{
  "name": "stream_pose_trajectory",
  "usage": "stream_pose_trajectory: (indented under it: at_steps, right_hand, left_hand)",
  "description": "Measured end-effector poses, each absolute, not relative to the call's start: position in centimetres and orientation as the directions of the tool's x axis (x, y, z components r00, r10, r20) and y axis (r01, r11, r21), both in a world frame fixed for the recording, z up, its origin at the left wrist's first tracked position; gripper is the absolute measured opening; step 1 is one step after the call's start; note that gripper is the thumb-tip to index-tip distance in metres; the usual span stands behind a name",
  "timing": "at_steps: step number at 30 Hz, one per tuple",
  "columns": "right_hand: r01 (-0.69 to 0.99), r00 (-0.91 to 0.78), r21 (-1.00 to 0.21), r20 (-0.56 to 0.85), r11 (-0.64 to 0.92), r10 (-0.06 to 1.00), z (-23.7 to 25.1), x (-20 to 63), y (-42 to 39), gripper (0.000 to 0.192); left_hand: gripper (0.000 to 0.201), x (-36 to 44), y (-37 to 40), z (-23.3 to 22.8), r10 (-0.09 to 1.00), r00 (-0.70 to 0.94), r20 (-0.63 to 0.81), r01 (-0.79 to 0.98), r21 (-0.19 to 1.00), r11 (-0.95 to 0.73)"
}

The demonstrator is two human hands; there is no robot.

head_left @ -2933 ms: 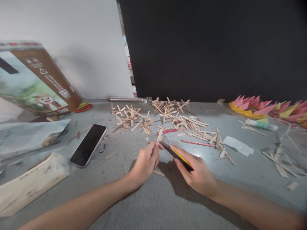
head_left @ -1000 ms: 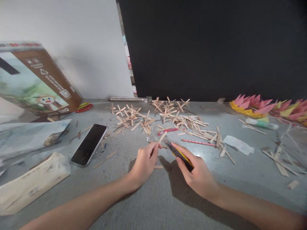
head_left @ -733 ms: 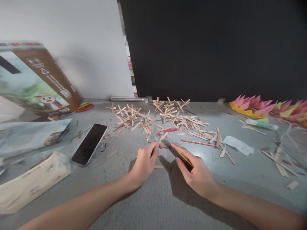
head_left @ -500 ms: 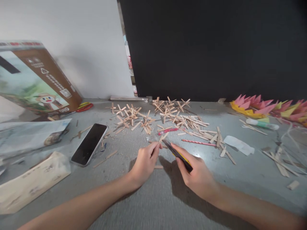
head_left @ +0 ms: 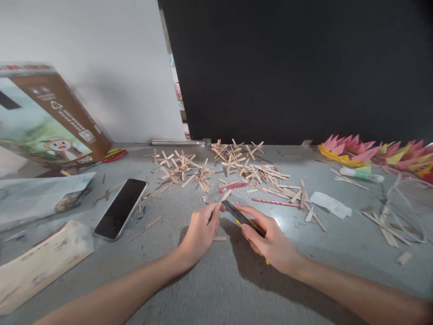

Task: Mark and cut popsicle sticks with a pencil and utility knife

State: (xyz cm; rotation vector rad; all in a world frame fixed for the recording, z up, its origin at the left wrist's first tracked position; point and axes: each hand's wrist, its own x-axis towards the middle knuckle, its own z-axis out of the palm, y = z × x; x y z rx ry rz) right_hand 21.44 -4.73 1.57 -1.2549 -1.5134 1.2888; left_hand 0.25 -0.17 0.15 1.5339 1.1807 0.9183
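Head view, down over table

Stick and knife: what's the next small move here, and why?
Probably press the knife down through the stick. The left hand pinches the stick, the right hand holds the knife with its tip meeting it, and a cut piece lies on the table.

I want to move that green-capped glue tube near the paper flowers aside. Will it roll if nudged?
Probably: the glue tube looks round and lies on its side on the flat grey table. It looks small and likely light. The paper flowers behind it might stop it.
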Motion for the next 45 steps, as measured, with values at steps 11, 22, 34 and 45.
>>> stream_pose_trajectory:
  at_steps: [11,22,34,45]
  right_hand:
    - [0.142,-0.190,-0.990,-0.032,-0.004,0.981,1.3,22.0,-4.5,0.056]
    - [0.386,0.009,-0.915,0.133,0.120,0.991,0.8,22.4,-3.4,0.042]
    - [0.409,-0.024,-0.909,0.075,0.078,0.997,0.8,22.3,-3.2,0.038]
    - [0.573,-0.317,-0.466,0.632,0.674,0.707,-0.1,22.2,-5.0,0.008]
  left_hand:
    - [0.041,0.4,0.7,1.0,0.966,0.220,-0.137,0.054,0.990,0.128]
    - [0.032,0.5,0.2,1.3,0.949,0.277,-0.150,0.211,0.973,0.093]
    - [0.045,-0.1,-0.2,1.5,0.868,0.490,-0.082,0.244,0.969,-0.046]
    - [0.055,0.3,-0.5,1.3,0.912,0.371,-0.178,0.004,0.982,0.190]
